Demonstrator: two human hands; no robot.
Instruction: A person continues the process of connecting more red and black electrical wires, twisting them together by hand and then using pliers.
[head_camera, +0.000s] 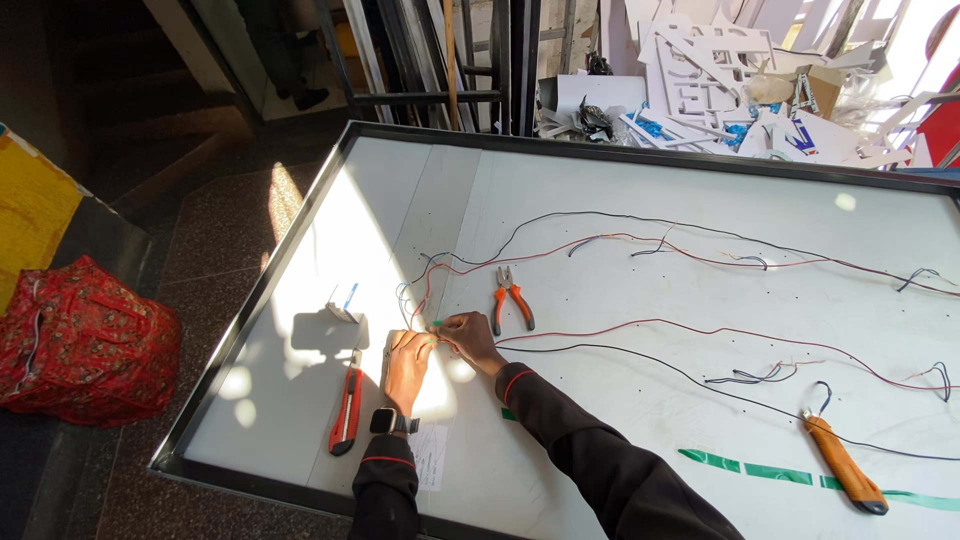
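My left hand (406, 362) and my right hand (470, 338) meet over a large white panel (640, 400), fingertips pinched together on thin red and black wires (640, 330) that trail off to the right. A small green bit shows between the fingertips. My left wrist carries a dark watch. Orange-handled pliers (512, 298) lie just beyond my right hand. A red utility knife (347, 412) rests left of my left hand. Near it stands a small white piece (345, 305).
An orange-handled knife (845, 465) lies at the right on a green tape strip (790, 474). The panel has a dark metal frame (250, 310). A red patterned bag (85, 345) sits on the floor at left. White cut-out scraps (720, 80) pile up behind.
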